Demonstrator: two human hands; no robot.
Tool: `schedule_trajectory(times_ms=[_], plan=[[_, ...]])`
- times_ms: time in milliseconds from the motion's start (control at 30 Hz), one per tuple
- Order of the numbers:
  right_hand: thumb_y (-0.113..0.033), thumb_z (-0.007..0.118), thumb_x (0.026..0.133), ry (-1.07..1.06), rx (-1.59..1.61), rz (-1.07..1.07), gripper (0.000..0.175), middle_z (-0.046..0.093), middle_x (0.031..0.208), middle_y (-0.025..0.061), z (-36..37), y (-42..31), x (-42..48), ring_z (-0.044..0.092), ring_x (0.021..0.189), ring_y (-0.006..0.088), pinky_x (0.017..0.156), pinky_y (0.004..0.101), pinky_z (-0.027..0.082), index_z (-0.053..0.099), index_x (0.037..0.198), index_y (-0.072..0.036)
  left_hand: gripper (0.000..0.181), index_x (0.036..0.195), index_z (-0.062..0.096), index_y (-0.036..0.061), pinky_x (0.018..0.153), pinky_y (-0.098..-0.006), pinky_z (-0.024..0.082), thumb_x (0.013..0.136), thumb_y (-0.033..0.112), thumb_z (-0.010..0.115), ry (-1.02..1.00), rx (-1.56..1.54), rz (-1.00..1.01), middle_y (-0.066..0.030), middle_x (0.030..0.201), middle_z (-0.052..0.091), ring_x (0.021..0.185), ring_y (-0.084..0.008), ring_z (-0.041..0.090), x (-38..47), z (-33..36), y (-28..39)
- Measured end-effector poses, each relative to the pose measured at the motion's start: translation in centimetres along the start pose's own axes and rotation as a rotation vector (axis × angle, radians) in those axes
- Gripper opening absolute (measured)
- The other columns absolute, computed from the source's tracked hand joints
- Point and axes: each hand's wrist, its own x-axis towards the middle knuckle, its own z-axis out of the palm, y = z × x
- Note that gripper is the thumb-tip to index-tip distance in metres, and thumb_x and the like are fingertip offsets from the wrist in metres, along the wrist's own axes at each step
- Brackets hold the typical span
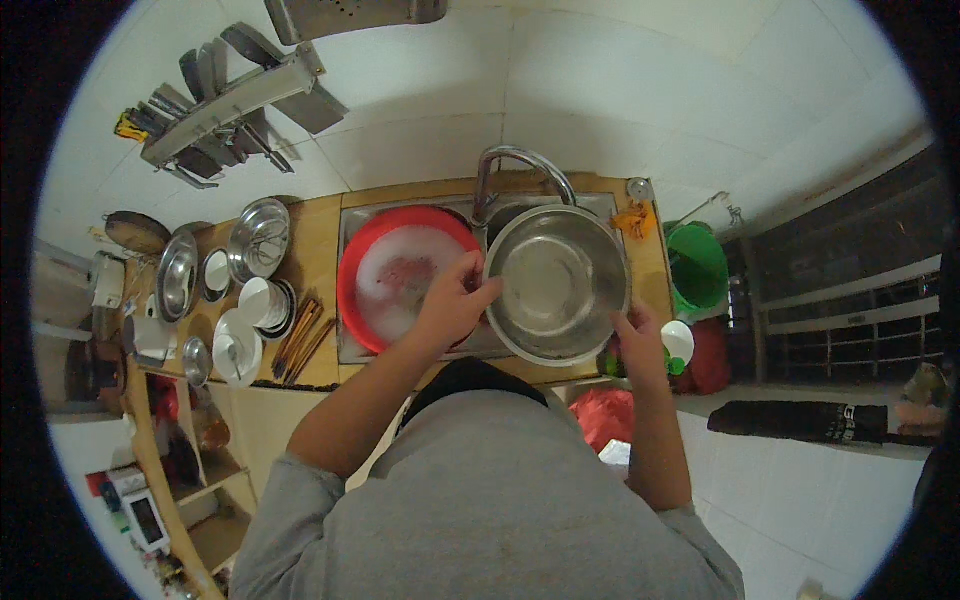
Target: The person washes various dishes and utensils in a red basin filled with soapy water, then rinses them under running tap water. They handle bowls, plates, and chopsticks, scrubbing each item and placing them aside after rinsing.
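My left hand grips the left rim of a stainless steel basin, with the thumb over the edge. At its lower right rim, my right hand holds the same basin. The basin's inside faces me and shows no contents apart from a dull sheen. It covers much of the right sink bowl, below the curved chrome faucet. Left of it, a red plastic basin of sudsy water sits in the left part of the sink; my left hand and forearm overlap its right side.
On the left counter are chopsticks, stacked white bowls, a plate and steel bowls. A wall rack holds knives. An orange cloth lies right of the sink, near a green bucket.
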Motion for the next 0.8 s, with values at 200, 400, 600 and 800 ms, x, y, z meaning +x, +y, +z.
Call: schedule_trajectory(times_ms=[200, 400, 600, 800], plan=[[-0.034, 0.057, 0.105, 0.061, 0.516, 0.173, 0.025, 0.064, 0.078, 0.0015, 2.4, 7.7, 2.6, 0.059, 0.063, 0.0153, 0.055, 0.0321, 0.048, 0.064, 0.099, -0.011, 0.017, 0.103, 0.066, 0.0024, 0.053, -0.0307, 0.051, 0.087, 0.006, 0.068, 0.182, -0.014, -0.145, -0.0035, 0.082, 0.062, 0.072, -0.0129, 0.062, 0.2, 0.1, -1.7], [-0.03, 0.061, 0.104, -0.055, 0.286, 0.23, 0.025, 0.067, 0.08, 0.007, 8.3, 16.1, 5.6, 0.064, 0.067, 0.0184, 0.06, 0.033, 0.052, 0.066, 0.103, -0.006, 0.033, 0.119, 0.066, 0.0005, 0.06, -0.0326, 0.053, 0.086, 0.003, 0.065, 0.419, -0.231, -0.318, -0.0053, 0.093, 0.067, 0.076, -0.0148, 0.063, -1.0, -5.0, -4.9], [-0.028, 0.067, 0.099, -0.451, -0.562, -0.291, 0.032, 0.068, 0.109, 0.0171, 23.8, 19.3, 11.3, 0.065, 0.098, 0.0321, 0.083, 0.0443, 0.054, 0.066, 0.126, -0.01, 0.02, 0.105, 0.061, 0.0023, 0.069, -0.0289, 0.049, 0.085, 0.003, 0.064, 0.656, -0.067, -0.271, -0.0033, 0.092, 0.064, 0.078, -0.0119, 0.058, -3.0, -16.6, -9.6], [-0.033, 0.069, 0.094, -0.68, -1.25, -0.363, 0.06, 0.039, 0.163, 0.0175, 34.8, 22.6, 14.2, 0.041, 0.147, 0.0353, 0.114, 0.0571, 0.04, 0.054, 0.15, -0.021, 0.017, 0.099, 0.058, 0.0018, 0.07, -0.0383, 0.048, 0.084, 0.007, 0.064, 0.683, 0.593, -0.195, -0.0115, 0.081, 0.06, 0.074, -0.0241, 0.059, -0.8, -23.3, -13.1]])
